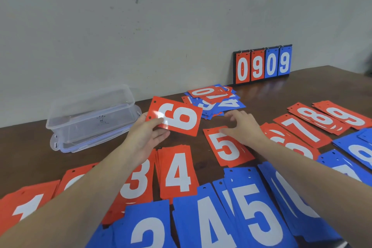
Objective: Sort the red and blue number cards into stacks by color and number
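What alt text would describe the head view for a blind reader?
A left hand holds a red 6 card above a wooden table while the right hand hovers over the red 5 stack. Sorted red and blue stacks surround them.

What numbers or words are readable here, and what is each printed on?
"0 9 0 9": scoreboard against the wall, two red, two blue.
"6": red card held in the left hand.
"5": red card under the right hand.
"3", "4", "7", "8", "9": red stacks.
"4", "5": blue stacks nearest.
"0", "4": unsorted pile; the rest is covered.
Mark on the plastic box: too small.
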`<state>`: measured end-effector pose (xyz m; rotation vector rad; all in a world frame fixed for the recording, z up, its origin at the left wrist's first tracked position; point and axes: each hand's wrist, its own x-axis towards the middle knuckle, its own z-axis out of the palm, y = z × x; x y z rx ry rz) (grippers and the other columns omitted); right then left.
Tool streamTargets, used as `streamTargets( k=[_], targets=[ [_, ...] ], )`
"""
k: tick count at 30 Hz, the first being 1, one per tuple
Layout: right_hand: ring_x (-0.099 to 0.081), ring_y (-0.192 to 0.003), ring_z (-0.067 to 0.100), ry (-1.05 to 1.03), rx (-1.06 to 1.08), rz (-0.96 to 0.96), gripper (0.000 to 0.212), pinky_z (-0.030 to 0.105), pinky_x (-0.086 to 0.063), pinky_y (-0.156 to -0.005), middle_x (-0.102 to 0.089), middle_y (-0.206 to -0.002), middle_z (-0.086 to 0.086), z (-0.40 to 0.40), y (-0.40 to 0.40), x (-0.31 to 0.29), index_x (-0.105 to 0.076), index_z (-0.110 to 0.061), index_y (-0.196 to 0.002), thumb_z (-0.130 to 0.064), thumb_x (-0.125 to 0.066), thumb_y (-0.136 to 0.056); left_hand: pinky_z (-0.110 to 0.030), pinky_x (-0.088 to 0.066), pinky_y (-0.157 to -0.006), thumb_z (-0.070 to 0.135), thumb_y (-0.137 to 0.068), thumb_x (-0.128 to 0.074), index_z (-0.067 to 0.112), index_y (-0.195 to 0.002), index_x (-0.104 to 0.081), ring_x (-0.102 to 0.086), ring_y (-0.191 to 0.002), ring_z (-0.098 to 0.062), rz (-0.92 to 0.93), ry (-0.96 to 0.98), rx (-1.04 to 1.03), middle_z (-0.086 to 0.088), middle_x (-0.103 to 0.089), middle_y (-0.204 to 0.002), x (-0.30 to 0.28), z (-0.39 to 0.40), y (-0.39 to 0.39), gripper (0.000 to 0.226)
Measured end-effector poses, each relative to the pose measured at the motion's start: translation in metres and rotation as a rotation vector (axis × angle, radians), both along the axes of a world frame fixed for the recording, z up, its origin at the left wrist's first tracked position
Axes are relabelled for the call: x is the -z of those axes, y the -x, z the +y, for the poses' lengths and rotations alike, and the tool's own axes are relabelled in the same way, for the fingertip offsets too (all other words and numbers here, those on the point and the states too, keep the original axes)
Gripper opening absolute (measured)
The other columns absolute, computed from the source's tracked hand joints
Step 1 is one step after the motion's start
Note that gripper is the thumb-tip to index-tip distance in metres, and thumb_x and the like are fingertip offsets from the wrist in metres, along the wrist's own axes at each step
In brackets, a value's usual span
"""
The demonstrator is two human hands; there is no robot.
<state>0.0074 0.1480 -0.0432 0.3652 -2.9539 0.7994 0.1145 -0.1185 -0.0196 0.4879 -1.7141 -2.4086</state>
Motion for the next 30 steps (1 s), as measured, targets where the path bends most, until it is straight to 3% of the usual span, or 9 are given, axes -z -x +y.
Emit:
streamTargets(
  k=[2, 5, 10, 13, 17, 20, 25, 30],
  targets=[
    [-0.053, -0.109, 0.017, 0.135, 0.024, 0.013, 0.042, 0.033, -0.047, -0.089, -0.058, -0.114, -0.005, 0.011, 0.000, -0.003, -0.057, -0.028, -0.126, -0.042, -0.071, -0.089, -0.036, -0.060, -0.084, 0.015, -0.097, -0.064, 0.025, -0.131, -0.051, -0.072, -0.102, -0.021, 0.009, 0.030, -0.007, -0.002, -0.071, -0.117, -0.002, 0.008, 0.001, 0.038],
    [-0.060, -0.093, 0.013, 0.323, 0.056, -0.034, 0.026, 0.027, -0.045, -0.072, -0.064, -0.110, -0.005, 0.039, -0.005, -0.011, -0.058, -0.028, -0.120, -0.034, -0.064, -0.096, -0.038, -0.061, -0.084, 0.014, -0.096, -0.064, 0.030, -0.135, -0.047, -0.071, -0.104, -0.021, 0.023, 0.087, -0.017, -0.002, -0.067, -0.121, -0.006, 0.023, 0.006, 0.046],
    [-0.059, -0.069, 0.014, 0.438, 0.114, -0.071, 0.017, 0.025, -0.045, -0.051, -0.063, -0.106, -0.006, 0.095, -0.018, -0.016, -0.059, -0.029, -0.115, -0.027, -0.060, -0.098, -0.039, -0.061, -0.083, 0.012, -0.097, -0.063, 0.031, -0.134, -0.047, -0.071, -0.104, -0.021, 0.038, 0.104, 0.035, -0.001, -0.067, -0.122, -0.010, 0.058, 0.019, 0.045],
    [-0.064, -0.080, 0.016, 0.438, 0.141, -0.054, 0.018, 0.030, -0.053, -0.060, -0.062, -0.107, -0.007, 0.125, -0.025, -0.019, -0.061, -0.028, -0.116, -0.027, -0.060, -0.098, -0.044, -0.060, -0.086, 0.011, -0.096, -0.064, 0.031, -0.135, -0.047, -0.071, -0.104, -0.021, 0.029, 0.142, 0.082, -0.003, -0.066, -0.124, -0.009, 0.086, 0.032, 0.047],
    [-0.061, -0.086, 0.008, 0.448, 0.206, -0.011, 0.015, 0.026, -0.046, -0.065, -0.064, -0.107, -0.006, 0.164, -0.027, -0.017, -0.061, -0.031, -0.112, -0.028, -0.060, -0.097, -0.047, -0.061, -0.083, 0.010, -0.096, -0.064, 0.034, -0.131, -0.051, -0.072, -0.102, -0.024, -0.006, 0.163, 0.129, -0.005, -0.067, -0.124, -0.007, 0.123, 0.049, 0.044],
    [-0.060, -0.091, 0.009, 0.404, 0.212, -0.019, 0.015, 0.026, -0.047, -0.066, -0.064, -0.108, -0.005, 0.189, -0.028, -0.014, -0.062, -0.030, -0.112, -0.028, -0.061, -0.097, -0.043, -0.063, -0.074, 0.010, -0.097, -0.063, 0.037, -0.129, -0.053, -0.075, -0.094, -0.023, -0.050, 0.179, 0.159, -0.006, -0.069, -0.119, -0.005, 0.153, 0.061, 0.043],
    [-0.060, -0.093, 0.004, 0.284, 0.134, -0.040, 0.013, 0.019, -0.047, -0.066, -0.065, -0.104, -0.012, 0.213, -0.035, -0.006, -0.059, -0.034, -0.109, -0.030, -0.062, -0.097, -0.034, -0.062, -0.076, 0.013, -0.097, -0.064, 0.030, -0.118, -0.059, -0.074, -0.093, -0.016, -0.086, 0.257, 0.238, -0.002, -0.072, -0.111, 0.000, 0.199, 0.077, 0.028],
    [-0.062, -0.093, 0.006, 0.375, 0.181, 0.022, 0.010, 0.024, -0.052, -0.071, -0.065, -0.103, -0.013, 0.231, -0.033, -0.004, -0.061, -0.036, -0.101, -0.027, -0.061, -0.098, -0.021, -0.053, -0.067, 0.020, -0.096, -0.065, 0.025, -0.117, -0.067, -0.067, -0.089, -0.007, -0.081, 0.522, 0.319, 0.006, -0.073, -0.105, 0.009, 0.237, 0.093, 0.021]
  ],
)
